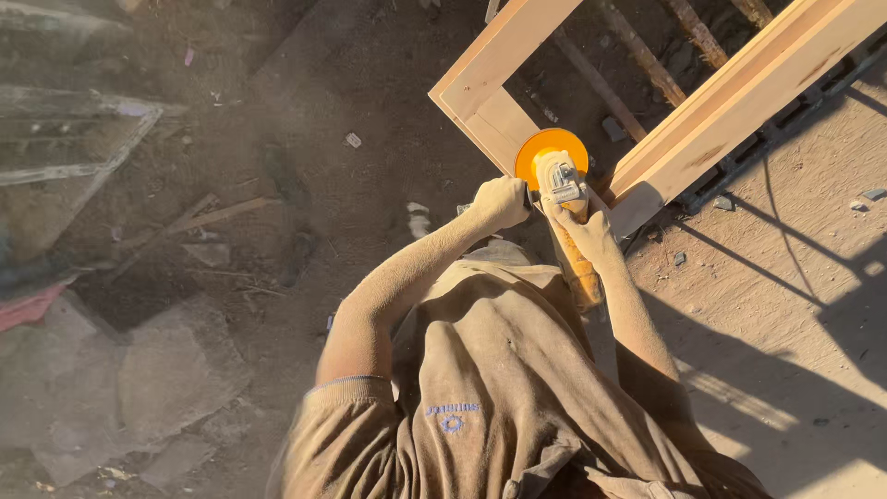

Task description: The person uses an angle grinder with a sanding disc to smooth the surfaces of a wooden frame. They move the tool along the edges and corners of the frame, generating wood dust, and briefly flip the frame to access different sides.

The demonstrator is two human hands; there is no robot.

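Both hands are seen closed on an angle grinder, which is held out in front of the body at arm's length. Its side handle is gripped by the left hand, the fingers being wrapped fully round it so that little of the handle itself can be made out. The rear body of the tool is clasped by the right hand, just behind the pale gear head. The two hands are set close together, the grinder's head lying between and slightly beyond them.

An orange disc is carried at the front of the grinder, directly ahead of the knuckles of both hands. It is laid against the corner of a pale wooden frame, just beyond the fingertips. One rail of the frame is seen running away from the left hand toward the top of the view; a longer, thicker rail runs off beyond the right hand. Whether the disc is spinning cannot be told.

Both forearms and the brown sweater are coated in fine dust. Bare dirt ground is spread out past the left elbow, with wood scraps and flat stone slabs scattered on it well apart from the hands. Rusty metal bars are visible beyond the frame, farther from the hands than the disc.
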